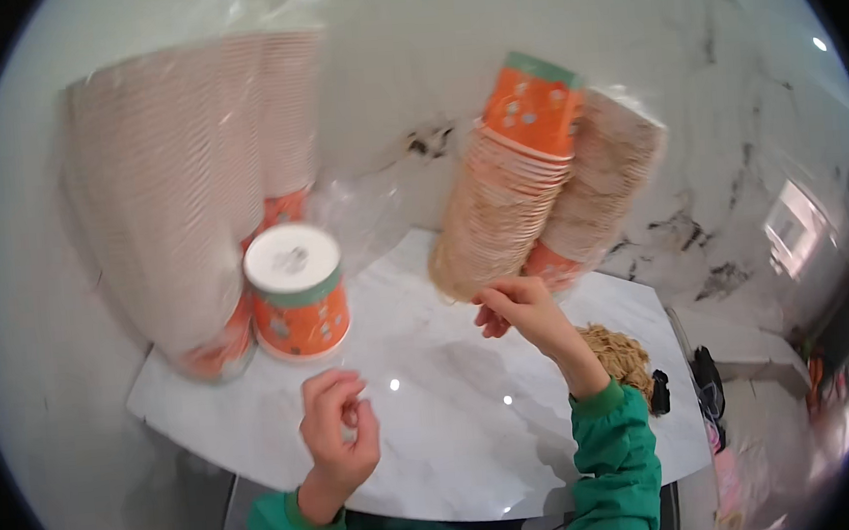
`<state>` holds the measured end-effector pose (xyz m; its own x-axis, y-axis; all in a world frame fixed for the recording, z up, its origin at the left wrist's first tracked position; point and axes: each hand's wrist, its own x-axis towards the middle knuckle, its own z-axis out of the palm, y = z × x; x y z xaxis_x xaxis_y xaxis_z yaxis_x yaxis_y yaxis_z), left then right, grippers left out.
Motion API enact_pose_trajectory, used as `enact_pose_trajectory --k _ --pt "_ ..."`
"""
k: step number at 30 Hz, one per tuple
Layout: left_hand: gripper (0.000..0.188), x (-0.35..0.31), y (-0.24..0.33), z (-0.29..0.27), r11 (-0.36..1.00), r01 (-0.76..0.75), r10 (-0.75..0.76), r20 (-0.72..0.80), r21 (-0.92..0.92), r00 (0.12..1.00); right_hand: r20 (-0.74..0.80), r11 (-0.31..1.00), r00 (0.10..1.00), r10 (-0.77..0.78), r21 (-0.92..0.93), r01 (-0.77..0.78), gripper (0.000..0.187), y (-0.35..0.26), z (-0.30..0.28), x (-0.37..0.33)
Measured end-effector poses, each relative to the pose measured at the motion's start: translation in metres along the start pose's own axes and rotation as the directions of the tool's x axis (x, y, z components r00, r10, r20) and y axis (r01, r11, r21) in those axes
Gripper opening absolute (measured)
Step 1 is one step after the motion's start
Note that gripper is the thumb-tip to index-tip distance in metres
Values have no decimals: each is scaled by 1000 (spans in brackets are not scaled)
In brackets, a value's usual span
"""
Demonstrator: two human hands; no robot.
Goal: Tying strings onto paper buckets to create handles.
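Note:
My left hand [339, 430] is above the near side of the white table, fingers loosely curled, a gap by the thumb, nothing seen in it. Just beyond it stands an upside-down orange paper cup [302, 311] with a green band and white base. My right hand [524, 319] is closed in a pinch beside the foot of a leaning stack of paper cups [510, 195]; whatever is between the fingertips is too blurred to name. Tan strands seem to drape that stack's lower part. A heap of thin tan strands [616, 352] lies by my right wrist, partly hidden behind it.
Tall bagged stacks of paper cups [159, 195] stand at the left against the marbled wall. Another cup stack [603, 174] in clear plastic leans at the back right. A small black object [660, 392] is at the right side of the table [447, 441], whose front edge curves near me.

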<state>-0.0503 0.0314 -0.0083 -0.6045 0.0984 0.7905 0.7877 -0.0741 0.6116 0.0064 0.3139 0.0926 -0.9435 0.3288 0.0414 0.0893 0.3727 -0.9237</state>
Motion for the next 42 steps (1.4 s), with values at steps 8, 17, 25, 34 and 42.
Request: enact_pose_trajectory --k 8,17,25,34,42 --pt "15 -1 -8 8 981 -46 -20 335 187 942 -7 694 764 -645 -424 581 11 -3 94 14" --pt "12 -12 -18 14 952 -70 -71 436 299 897 202 278 508 -837 -643 713 29 -30 179 78" --pt "31 -9 -22 16 857 496 -468 192 -138 863 -201 772 745 -636 -192 606 15 2 96 70" --pt "39 13 -26 3 435 676 -674 282 -595 682 -280 860 874 -398 217 462 11 2 48 -5" --pt "9 11 -13 6 452 689 -609 368 -567 702 -309 853 859 -408 205 479 10 14 35 -49"
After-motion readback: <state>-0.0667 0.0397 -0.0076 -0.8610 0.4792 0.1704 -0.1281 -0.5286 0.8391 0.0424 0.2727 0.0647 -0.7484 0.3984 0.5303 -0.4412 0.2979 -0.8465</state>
